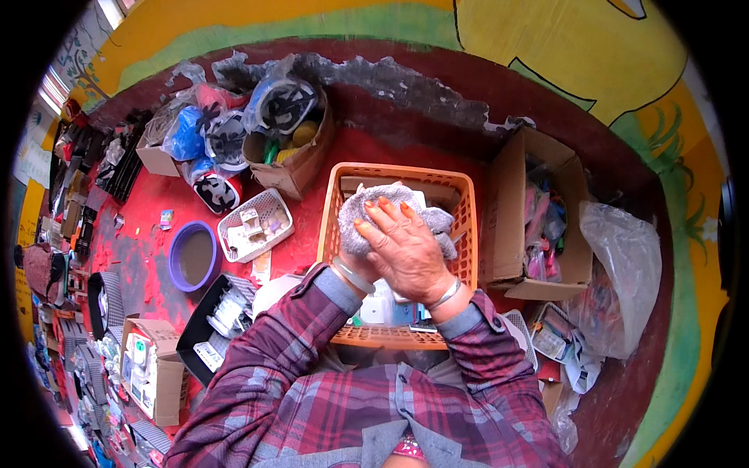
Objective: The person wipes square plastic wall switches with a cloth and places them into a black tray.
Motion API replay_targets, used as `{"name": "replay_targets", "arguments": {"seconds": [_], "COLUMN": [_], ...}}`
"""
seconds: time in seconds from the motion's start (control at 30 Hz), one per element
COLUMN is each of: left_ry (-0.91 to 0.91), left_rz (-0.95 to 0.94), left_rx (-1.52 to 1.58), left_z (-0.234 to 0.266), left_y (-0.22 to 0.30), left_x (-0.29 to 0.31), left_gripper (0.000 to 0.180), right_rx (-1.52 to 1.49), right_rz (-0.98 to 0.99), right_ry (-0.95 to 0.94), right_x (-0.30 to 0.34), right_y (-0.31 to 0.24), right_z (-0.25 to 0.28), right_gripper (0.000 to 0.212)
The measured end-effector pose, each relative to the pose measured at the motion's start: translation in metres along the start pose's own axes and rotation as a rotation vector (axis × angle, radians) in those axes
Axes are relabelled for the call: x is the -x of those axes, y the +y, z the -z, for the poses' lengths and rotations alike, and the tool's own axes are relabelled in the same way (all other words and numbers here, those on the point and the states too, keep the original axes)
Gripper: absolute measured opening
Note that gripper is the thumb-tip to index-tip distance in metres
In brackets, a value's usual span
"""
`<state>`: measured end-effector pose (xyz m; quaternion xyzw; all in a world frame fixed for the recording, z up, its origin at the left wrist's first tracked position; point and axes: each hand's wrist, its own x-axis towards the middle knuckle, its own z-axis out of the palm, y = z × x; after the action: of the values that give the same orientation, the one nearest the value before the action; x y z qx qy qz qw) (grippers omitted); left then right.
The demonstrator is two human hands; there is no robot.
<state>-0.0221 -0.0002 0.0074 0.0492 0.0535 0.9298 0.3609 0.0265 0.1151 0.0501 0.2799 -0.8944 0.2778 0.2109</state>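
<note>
A grey fluffy cloth is over the orange plastic basket in front of me. My right hand lies across the cloth with its fingers stretched out flat and slightly spread, the nails orange. Beneath it, my left hand reaches the cloth from the left; its fingers are hidden by the cloth and my right hand. Whether anything is wrapped in the cloth cannot be seen. Inside the basket, white and blue boxed items show below my wrists, and a cardboard piece stands at the far side.
Left of the basket are a white basket of small items, a purple basin and a black bin. Cardboard boxes stand behind and to the right. A clear plastic bag lies at far right.
</note>
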Motion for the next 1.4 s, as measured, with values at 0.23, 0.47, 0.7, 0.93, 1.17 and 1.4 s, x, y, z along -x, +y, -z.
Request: {"name": "replay_targets", "arguments": {"seconds": [0.23, 0.47, 0.7, 0.93, 1.17, 1.4], "left_ry": [0.100, 0.053, 0.207, 0.237, 0.296, 0.277], "left_rz": [0.006, -0.030, -0.096, -0.209, -0.436, -0.431], "left_rx": [-0.188, -0.073, -0.092, -0.110, -0.308, -0.335], "left_z": [-0.008, -0.044, -0.032, -0.022, -0.021, -0.022], "left_y": [-0.015, 0.005, 0.012, 0.009, -0.010, -0.007], "left_x": [0.000, -0.011, -0.010, -0.007, -0.008, -0.007], "left_gripper": [0.052, 0.074, 0.072, 0.061, 0.051, 0.049], "right_rx": [-0.101, -1.202, -0.909, -0.018, 0.003, 0.022], "right_rz": [-0.216, -0.771, -0.605, -0.309, -0.205, -0.191], "right_ry": [0.174, 0.427, 0.598, 0.387, 0.335, 0.326], "right_x": [0.005, 0.039, 0.019, 0.018, 0.008, 0.014], "right_y": [0.051, 0.084, 0.061, 0.029, -0.006, 0.011], "right_z": [0.012, -0.008, 0.023, 0.005, 0.002, 0.003], "right_gripper": [0.040, 0.035, 0.023, 0.020, 0.020, 0.018]}}
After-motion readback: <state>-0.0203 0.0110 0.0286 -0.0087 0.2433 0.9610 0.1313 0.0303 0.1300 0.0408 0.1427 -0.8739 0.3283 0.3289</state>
